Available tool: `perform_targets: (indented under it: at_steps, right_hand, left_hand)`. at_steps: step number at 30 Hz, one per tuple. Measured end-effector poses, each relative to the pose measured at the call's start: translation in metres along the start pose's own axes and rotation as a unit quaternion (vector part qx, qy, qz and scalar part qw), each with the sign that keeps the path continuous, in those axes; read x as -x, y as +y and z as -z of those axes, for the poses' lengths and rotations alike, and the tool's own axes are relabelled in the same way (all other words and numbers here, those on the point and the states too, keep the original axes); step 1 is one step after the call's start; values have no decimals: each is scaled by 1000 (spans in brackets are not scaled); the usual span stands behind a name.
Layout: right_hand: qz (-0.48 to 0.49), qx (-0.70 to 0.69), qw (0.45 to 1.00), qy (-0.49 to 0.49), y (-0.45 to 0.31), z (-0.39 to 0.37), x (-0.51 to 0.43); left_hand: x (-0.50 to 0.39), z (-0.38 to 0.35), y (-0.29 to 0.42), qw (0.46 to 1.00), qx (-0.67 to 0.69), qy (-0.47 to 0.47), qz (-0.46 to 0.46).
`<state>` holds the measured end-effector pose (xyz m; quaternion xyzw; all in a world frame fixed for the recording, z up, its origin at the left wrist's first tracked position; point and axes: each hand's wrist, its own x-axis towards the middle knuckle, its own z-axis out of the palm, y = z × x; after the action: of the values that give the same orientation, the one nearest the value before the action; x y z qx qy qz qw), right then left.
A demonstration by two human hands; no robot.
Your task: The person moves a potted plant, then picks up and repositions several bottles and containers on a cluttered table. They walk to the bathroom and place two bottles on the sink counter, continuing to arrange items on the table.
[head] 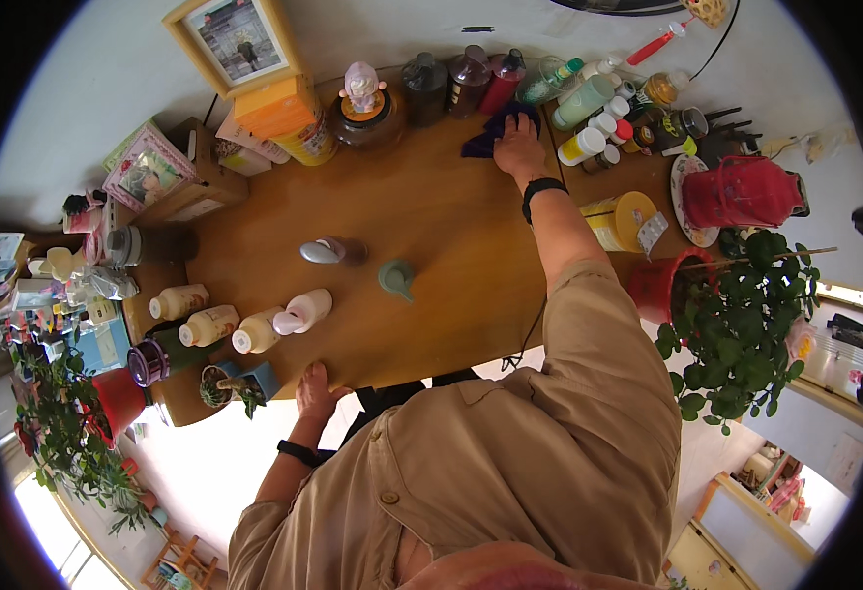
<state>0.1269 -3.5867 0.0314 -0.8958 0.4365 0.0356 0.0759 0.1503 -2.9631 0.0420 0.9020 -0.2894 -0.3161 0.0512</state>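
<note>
At the far side of the wooden table [446,199], my right hand [520,151] presses a dark purple cloth [481,144] against the top, close to a red bottle [503,82]. Part of the cloth is hidden under the fingers. My left hand [318,394] rests on the near edge, thumb spread, holding nothing. Just left of it are a blue pot [261,379] and a small cactus [215,388]. A green pump-type bottle [396,277], a bottle with a silvery cap [332,251] and a pale pink bottle [304,310] stand between the two hands.
Dark bottles [425,88], a lidded jar [367,122] and a wooden picture frame [287,51] line the wall. To the right are white-capped bottles [582,146], a yellow tub [616,221], a red bucket-like container [741,193] and a leafy potted plant [734,324]. Cream-coloured bottles [210,324] stand left.
</note>
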Motion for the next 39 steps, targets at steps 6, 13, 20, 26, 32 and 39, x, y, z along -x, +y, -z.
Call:
perform_targets:
  at_steps: [6, 13, 20, 26, 32, 39]
  right_hand:
    - [12, 15, 1000, 4, 3, -7, 16]
    - [52, 40, 998, -18, 2, -5, 64]
    - [127, 73, 986, -74, -22, 13, 147]
    - [232, -32, 972, 25, -76, 88, 104]
    - [233, -123, 941, 210, -151, 144, 5]
    - [238, -96, 951, 172, -143, 134, -10]
  left_hand:
    - [1, 7, 5, 1000, -8, -10, 4]
    - [2, 2, 0, 1000, -22, 7, -8]
    - [1, 5, 2, 1000, -23, 4, 2]
    - [3, 4, 1, 1000, -6, 8, 14]
    - [4, 4, 0, 1000, 7, 14, -5]
    - [3, 4, -1, 1000, 12, 15, 4]
